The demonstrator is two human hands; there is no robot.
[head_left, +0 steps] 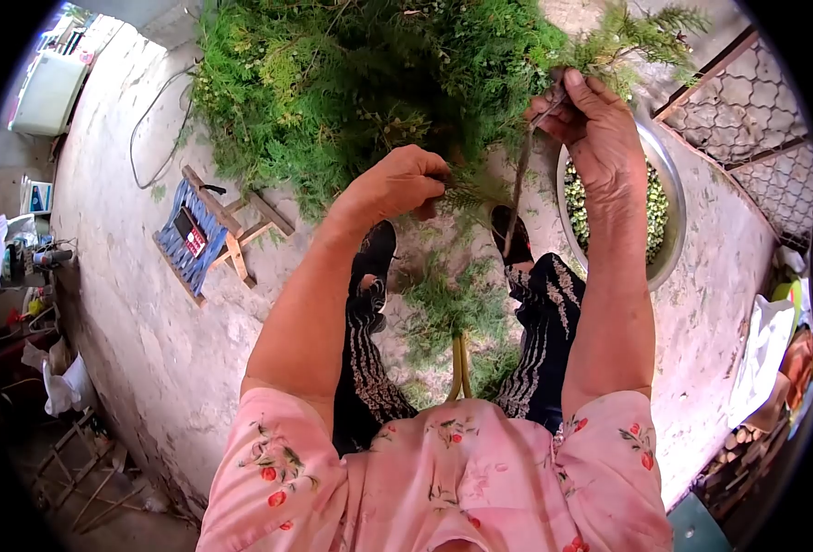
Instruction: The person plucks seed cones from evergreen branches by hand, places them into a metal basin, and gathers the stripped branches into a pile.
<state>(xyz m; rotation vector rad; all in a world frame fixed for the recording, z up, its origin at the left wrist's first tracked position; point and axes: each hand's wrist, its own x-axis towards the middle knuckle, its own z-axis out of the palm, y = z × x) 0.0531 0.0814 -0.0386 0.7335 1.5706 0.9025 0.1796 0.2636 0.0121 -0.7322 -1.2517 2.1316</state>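
Observation:
My right hand [601,124] is raised at the upper right, its fingers closed on the woody stem of an evergreen branch [518,189]. The bare stem hangs down toward my foot, and leafy green tips spread beyond the fingers. Lower and to the left, my left hand [404,180] is closed in a pinch at a feathery green sprig [472,191]. Its fingertips are partly hidden. Beneath my right forearm stands a metal basin [675,207] holding many small pale-green cones or berries [657,213]. A big heap of cut evergreen branches [268,92] lies in front of me.
Loose green sprigs [457,294] lie between my feet. A folding stool [172,241] with a blue woven seat stands at left, a dark-and-red item on it. A thin cable loop [133,138] lies behind it. Metal mesh [761,101] and bags [763,350] line the right side.

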